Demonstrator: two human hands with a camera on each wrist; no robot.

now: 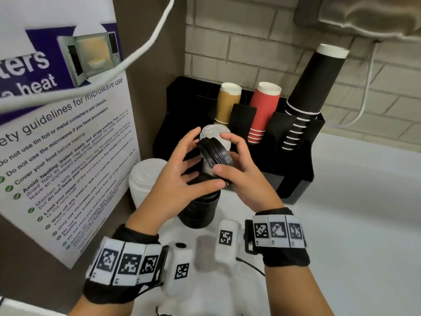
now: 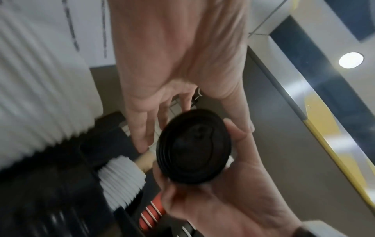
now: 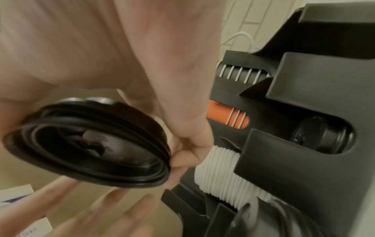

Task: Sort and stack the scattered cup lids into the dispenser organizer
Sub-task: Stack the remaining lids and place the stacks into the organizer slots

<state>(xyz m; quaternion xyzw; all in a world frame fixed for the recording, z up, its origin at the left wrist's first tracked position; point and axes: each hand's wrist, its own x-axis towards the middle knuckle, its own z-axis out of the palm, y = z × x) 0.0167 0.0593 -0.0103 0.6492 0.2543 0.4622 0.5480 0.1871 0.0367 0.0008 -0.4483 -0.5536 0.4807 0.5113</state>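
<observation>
Black lids (image 1: 215, 153) — gripped by curled right hand (image 1: 241, 169), left hand (image 1: 180, 176) open-fingered beside.

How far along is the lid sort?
Done: white lids and some black lids already sit in organizer slots. In hand: right hand grips a small black lid stack, left hand open beside it. Left: black and white stacks on the counter.
</observation>
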